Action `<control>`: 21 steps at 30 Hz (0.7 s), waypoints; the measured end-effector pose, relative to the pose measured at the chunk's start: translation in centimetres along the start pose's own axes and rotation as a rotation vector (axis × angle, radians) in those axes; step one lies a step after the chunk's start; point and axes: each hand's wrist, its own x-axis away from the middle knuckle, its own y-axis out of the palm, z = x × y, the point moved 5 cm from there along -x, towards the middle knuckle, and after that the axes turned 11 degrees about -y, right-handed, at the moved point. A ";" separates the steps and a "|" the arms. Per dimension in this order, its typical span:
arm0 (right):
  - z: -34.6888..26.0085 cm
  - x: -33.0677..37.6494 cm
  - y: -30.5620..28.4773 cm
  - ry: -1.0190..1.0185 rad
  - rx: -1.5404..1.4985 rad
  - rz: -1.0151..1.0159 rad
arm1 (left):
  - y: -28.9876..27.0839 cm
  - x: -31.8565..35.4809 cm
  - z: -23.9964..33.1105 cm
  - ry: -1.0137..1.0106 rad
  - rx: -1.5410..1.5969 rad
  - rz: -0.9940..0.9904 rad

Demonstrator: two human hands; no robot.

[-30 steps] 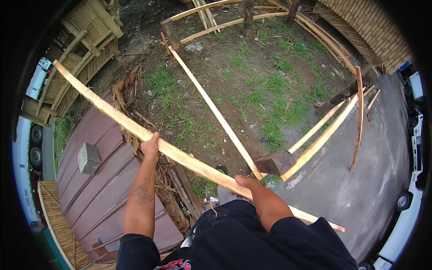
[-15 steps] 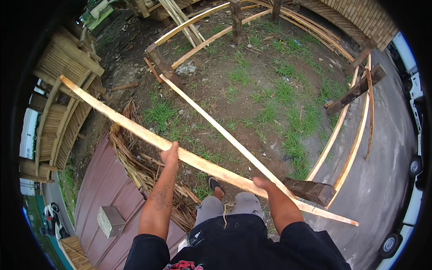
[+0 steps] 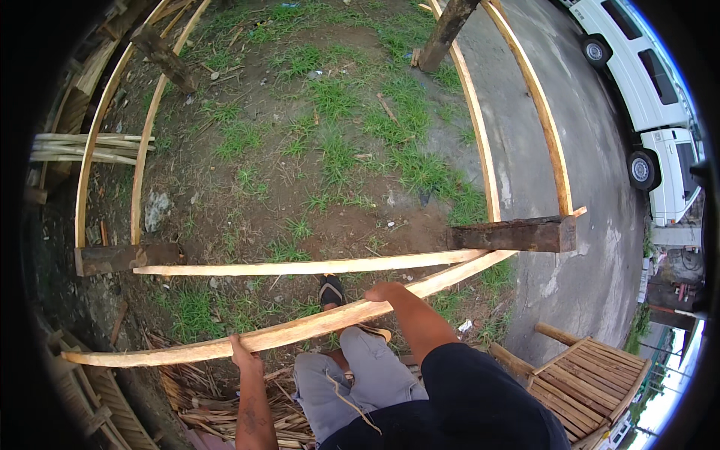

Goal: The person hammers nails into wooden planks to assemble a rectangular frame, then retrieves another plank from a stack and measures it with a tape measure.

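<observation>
Hands: both clamped on one long split bamboo slat (image 3: 300, 330), carried crosswise in front of the body.

- Left hand (image 3: 241, 351): fingers clenched around the slat from below, toward its left end, forearm rising from the lower edge.
- Right hand (image 3: 384, 292): fingers closed over the top of the slat, nearer its middle.
- Slat position: left end low over the pile of bamboo strips (image 3: 225, 405); right end running up to the dark wooden block (image 3: 517, 234) at the edge of the paved road (image 3: 592, 187), and appearing to touch it. Contact not fully clear.
- Second slat (image 3: 300, 266): just beyond the held one, lying level, spanning from the dark block on the left (image 3: 124, 259) to the block on the right.

Changes against the two earlier views:
- Viewpoint swung round; grass patch (image 3: 337, 150) now directly ahead, road and white vehicles (image 3: 645, 90) at right.
- Held slat formerly slanted high across the view, clear of any support; now lowered, nearly parallel to the second slat.
- Grip unchanged on both hands.

Judgement: placement stage reached. Far end about seated at the right block, near end unsupported and carried by the left hand.

Other items: sandalled foot (image 3: 330, 291) on the ground between the two slats; curved slats (image 3: 480, 135) arching over the grass; woven bamboo panel (image 3: 592, 382) at lower right.
</observation>
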 end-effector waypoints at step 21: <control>9.6 -10.3 6.3 0.347 -1.784 1.043 | 11.8 -14.7 1.4 -0.152 -0.221 -0.011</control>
